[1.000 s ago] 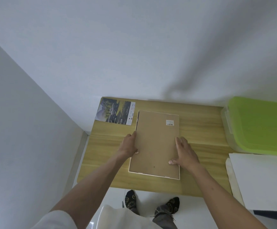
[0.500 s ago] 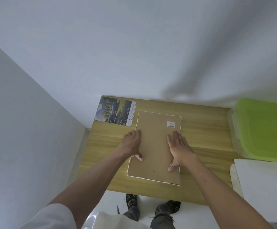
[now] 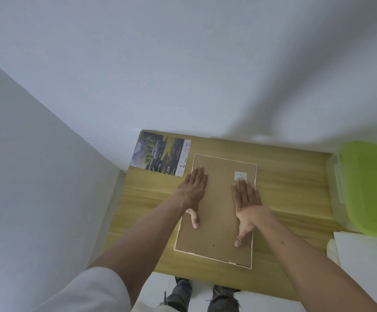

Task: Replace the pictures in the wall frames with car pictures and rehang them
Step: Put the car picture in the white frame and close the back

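On the wooden tabletop [image 3: 291,190], left hand [image 3: 194,188] and right hand [image 3: 247,203] press flat, fingers straight, on a face-down frame [image 3: 219,199]; beside it lies what looks like a car picture [image 3: 160,154].

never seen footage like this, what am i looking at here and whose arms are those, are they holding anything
There is no machine here. A person wears a camera on the head, so the single picture looks forward and down along their own arms. Both hands lie flat with straight fingers on the brown backing board of a picture frame lying face down on a wooden table: the left hand near its left edge, the right hand near its right. They press on it; nothing is gripped. A car picture lies at the table's far left corner. A tub with a green lid stands to the right.
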Tool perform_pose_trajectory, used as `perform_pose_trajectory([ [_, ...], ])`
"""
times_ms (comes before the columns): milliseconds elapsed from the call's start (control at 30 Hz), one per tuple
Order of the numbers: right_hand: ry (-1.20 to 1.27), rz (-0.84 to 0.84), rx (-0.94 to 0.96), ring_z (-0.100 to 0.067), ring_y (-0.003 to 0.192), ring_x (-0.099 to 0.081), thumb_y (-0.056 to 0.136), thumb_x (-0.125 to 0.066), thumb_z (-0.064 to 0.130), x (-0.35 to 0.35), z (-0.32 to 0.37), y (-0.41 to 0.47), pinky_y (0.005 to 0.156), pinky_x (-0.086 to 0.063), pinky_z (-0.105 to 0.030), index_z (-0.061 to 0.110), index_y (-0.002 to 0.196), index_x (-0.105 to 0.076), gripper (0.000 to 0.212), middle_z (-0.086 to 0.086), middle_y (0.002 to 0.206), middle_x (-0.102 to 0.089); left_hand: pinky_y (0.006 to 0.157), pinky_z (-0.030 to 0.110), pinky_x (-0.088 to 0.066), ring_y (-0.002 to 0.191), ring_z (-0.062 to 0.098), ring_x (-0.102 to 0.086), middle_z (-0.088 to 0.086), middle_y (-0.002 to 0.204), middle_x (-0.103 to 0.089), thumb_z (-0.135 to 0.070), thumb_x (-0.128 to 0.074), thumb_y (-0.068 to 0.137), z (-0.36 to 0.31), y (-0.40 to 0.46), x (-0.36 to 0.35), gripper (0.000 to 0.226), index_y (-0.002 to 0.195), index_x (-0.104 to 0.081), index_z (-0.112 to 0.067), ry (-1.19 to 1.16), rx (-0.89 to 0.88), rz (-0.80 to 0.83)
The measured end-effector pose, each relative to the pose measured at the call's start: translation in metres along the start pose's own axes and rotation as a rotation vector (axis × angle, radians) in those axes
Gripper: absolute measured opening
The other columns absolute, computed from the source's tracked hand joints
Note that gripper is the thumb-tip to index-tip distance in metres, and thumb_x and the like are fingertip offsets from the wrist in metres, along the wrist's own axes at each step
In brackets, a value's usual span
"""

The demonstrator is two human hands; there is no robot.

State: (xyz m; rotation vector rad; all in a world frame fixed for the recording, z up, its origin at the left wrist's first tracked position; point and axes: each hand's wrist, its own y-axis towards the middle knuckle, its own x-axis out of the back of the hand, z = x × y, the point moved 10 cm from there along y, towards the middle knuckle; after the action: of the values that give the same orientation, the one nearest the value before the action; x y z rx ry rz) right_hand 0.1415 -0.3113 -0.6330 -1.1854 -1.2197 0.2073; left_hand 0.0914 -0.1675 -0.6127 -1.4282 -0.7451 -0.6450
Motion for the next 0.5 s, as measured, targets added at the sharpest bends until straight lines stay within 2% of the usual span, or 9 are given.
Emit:
perform_pose_trajectory([
  [33, -0.003, 0.008, -0.019, -0.046, 0.131, 0.046, 0.042, -0.088, 0.068, 0.001, 0.0, 0.002, 0.116, 0.016, -0.059, 0.0, 0.137, 0.044, 0.177, -0.029, 0.139, 0.052, 0.122, 0.049, -0.002, 0.146, 0.042, 0.016, 0.03, 0.156, 0.019, -0.073, -0.082, 0.041, 0.0, 0.002, 0.006, 0.165, 0.15, 0.012, 0.007, 0.007, 0.017, -0.014],
  [100, -0.014, 0.032, -0.052, -0.048, 0.132, 0.044, 0.045, -0.088, 0.067, 0.004, 0.0, 0.003, 0.116, 0.013, -0.061, -0.001, 0.137, 0.044, 0.174, -0.03, 0.14, 0.051, 0.122, 0.047, -0.008, 0.146, 0.039, -0.01, 0.03, 0.155, -0.016, -0.085, -0.069, 0.047, -0.001, 0.006, 0.028, 0.147, 0.148, -0.016, 0.009, 0.006, 0.043, -0.109],
  [133, -0.026, 0.044, -0.062, -0.048, 0.133, 0.043, 0.049, -0.084, 0.07, 0.007, 0.001, 0.002, 0.116, 0.014, -0.061, -0.001, 0.137, 0.043, 0.17, -0.03, 0.14, 0.05, 0.121, 0.046, -0.011, 0.141, 0.036, -0.024, 0.026, 0.146, -0.033, -0.085, -0.066, 0.051, -0.001, 0.009, 0.041, 0.136, 0.143, -0.03, 0.008, 0.004, 0.053, -0.174],
  [200, -0.017, 0.05, -0.08, -0.05, 0.141, 0.03, 0.061, -0.07, 0.079, 0.019, 0.008, -0.001, 0.119, 0.011, -0.058, -0.003, 0.144, 0.033, 0.155, -0.032, 0.149, 0.039, 0.117, 0.045, -0.019, 0.125, 0.032, -0.041, 0.018, 0.129, -0.049, -0.08, -0.069, 0.056, -0.003, 0.012, 0.056, 0.115, 0.131, -0.044, 0.004, -0.001, 0.06, -0.262],
  [267, 0.027, -0.103, -0.096, -0.047, 0.148, -0.004, 0.071, -0.06, 0.079, 0.052, 0.014, -0.002, 0.121, -0.007, -0.053, -0.004, 0.155, -0.003, 0.131, -0.033, 0.159, 0.0, 0.113, 0.045, -0.026, 0.118, 0.031, -0.043, 0.015, 0.126, -0.047, -0.075, -0.073, 0.057, -0.002, 0.013, 0.061, 0.108, 0.127, -0.045, 0.002, 0.01, 0.064, -0.306],
  [300, 0.06, -0.201, -0.097, -0.043, 0.145, -0.017, 0.074, -0.06, 0.076, 0.069, 0.014, -0.002, 0.119, -0.016, -0.051, -0.002, 0.153, -0.017, 0.12, -0.03, 0.157, -0.015, 0.113, 0.044, -0.027, 0.122, 0.033, -0.04, 0.017, 0.132, -0.043, -0.073, -0.075, 0.056, 0.0, 0.016, 0.059, 0.11, 0.129, -0.043, 0.002, -0.001, 0.068, -0.312],
  [333, 0.101, -0.269, -0.097, -0.04, 0.145, -0.021, 0.074, -0.063, 0.074, 0.081, 0.012, -0.001, 0.118, -0.02, -0.05, 0.0, 0.153, -0.019, 0.116, -0.027, 0.157, -0.018, 0.114, 0.045, -0.027, 0.129, 0.035, -0.035, 0.021, 0.141, -0.035, -0.072, -0.076, 0.054, 0.002, 0.018, 0.057, 0.114, 0.132, -0.04, 0.003, -0.029, 0.064, -0.315],
  [400, 0.177, -0.293, -0.091, -0.038, 0.151, -0.006, 0.069, -0.071, 0.071, 0.087, 0.004, 0.006, 0.121, -0.014, -0.05, 0.003, 0.156, -0.002, 0.13, -0.024, 0.162, 0.002, 0.118, 0.045, -0.024, 0.143, 0.037, -0.02, 0.024, 0.155, -0.017, -0.069, -0.079, 0.054, 0.006, 0.019, 0.052, 0.123, 0.14, -0.032, 0.005, -0.116, 0.031, -0.312],
  [500, 0.285, -0.188, -0.05, -0.036, 0.151, 0.014, 0.067, -0.078, 0.066, 0.068, -0.006, 0.02, 0.123, -0.008, -0.048, 0.006, 0.154, 0.02, 0.144, -0.02, 0.16, 0.026, 0.122, 0.041, -0.014, 0.15, 0.031, -0.001, 0.018, 0.162, 0.002, -0.062, -0.082, 0.059, 0.007, 0.019, 0.042, 0.134, 0.152, -0.009, 0.001, -0.242, 0.004, -0.252],
])
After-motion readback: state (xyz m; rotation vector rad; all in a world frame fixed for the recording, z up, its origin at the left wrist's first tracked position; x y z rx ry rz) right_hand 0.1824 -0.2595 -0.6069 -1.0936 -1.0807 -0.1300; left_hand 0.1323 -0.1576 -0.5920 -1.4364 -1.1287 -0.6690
